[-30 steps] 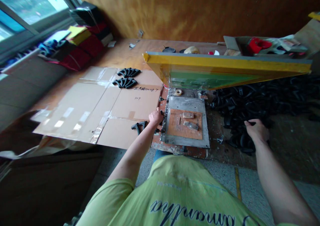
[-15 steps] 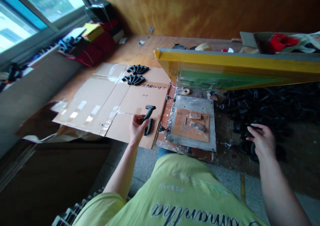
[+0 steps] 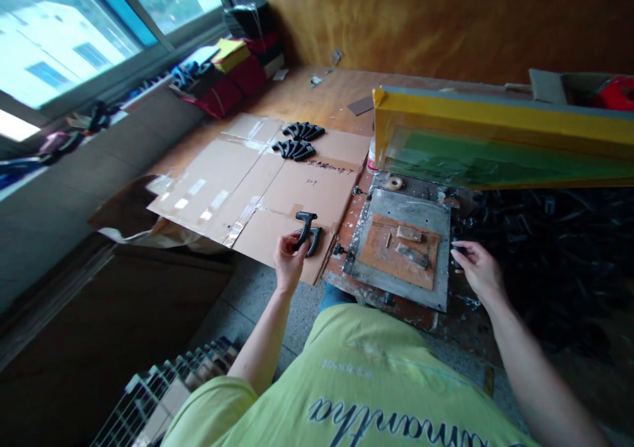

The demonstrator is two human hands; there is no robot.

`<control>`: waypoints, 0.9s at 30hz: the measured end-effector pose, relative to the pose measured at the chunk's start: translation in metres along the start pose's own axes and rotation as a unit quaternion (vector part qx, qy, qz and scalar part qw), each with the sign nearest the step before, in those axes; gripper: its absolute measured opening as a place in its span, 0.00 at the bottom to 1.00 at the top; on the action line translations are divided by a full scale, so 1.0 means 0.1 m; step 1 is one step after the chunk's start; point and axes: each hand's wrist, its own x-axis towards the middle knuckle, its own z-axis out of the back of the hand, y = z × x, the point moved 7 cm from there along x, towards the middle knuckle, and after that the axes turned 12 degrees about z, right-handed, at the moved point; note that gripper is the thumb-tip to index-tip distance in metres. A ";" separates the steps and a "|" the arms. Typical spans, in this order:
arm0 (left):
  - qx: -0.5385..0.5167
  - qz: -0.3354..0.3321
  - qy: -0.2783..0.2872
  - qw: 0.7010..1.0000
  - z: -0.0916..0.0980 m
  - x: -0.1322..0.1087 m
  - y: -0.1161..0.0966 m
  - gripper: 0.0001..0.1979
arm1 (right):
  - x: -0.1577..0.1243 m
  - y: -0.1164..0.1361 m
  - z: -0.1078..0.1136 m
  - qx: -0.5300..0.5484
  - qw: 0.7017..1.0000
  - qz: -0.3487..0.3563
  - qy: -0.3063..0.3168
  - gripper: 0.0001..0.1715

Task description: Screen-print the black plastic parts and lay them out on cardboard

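Note:
My left hand (image 3: 288, 262) is closed on a black T-headed plastic handle (image 3: 306, 220), held over the near right part of a flattened cardboard sheet (image 3: 270, 242). Just right of that handle, a second black curved handle (image 3: 316, 241) lies on the cardboard. Farther back on the sheet, several similar black handles (image 3: 296, 150) lie in two fanned rows. My right hand (image 3: 478, 269) is by the right edge of a grey metal plate (image 3: 391, 206), thumb and fingers pinched together. A small dark bit shows at its fingertips; what it is I cannot make out.
On the metal plate lies a brown board (image 3: 376, 249) with two small blocks. A yellow-edged screen frame (image 3: 495, 113) rises tilted behind it. A dark heap of black parts (image 3: 539, 236) fills the right side. A tape roll (image 3: 395, 183) sits at the plate's back.
My right hand has moved left from the black heap to the plate's edge. My left hand still grips the handle, now closer beside the lying one. The view has shifted.

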 end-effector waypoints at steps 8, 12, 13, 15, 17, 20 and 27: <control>0.241 0.163 -0.181 0.940 0.58 0.29 0.90 0.09 | -0.09 0.42 -0.42 -0.157 0.965 0.195 0.073 0.18; 0.277 0.175 -0.163 0.931 0.52 0.37 1.05 0.11 | -0.16 0.59 -0.62 -0.195 0.947 0.238 0.096 0.17; 0.282 0.172 -0.154 0.931 0.48 0.38 1.06 0.12 | -0.18 0.61 -0.67 -0.211 0.941 0.245 0.103 0.17; 0.287 0.163 -0.133 0.935 0.41 0.42 1.07 0.17 | -0.20 0.63 -0.76 -0.253 0.925 0.256 0.121 0.21; 0.287 0.151 -0.114 0.939 0.34 0.46 1.08 0.20 | -0.21 0.66 -0.85 -0.298 0.905 0.270 0.137 0.26; 0.287 0.139 -0.095 0.943 0.32 0.51 1.09 0.20 | -0.20 0.72 -0.95 -0.345 0.877 0.297 0.155 0.28; 0.276 0.115 -0.095 0.949 0.30 0.61 0.79 0.16 | -0.18 0.84 -1.09 -0.377 0.860 0.300 0.167 0.25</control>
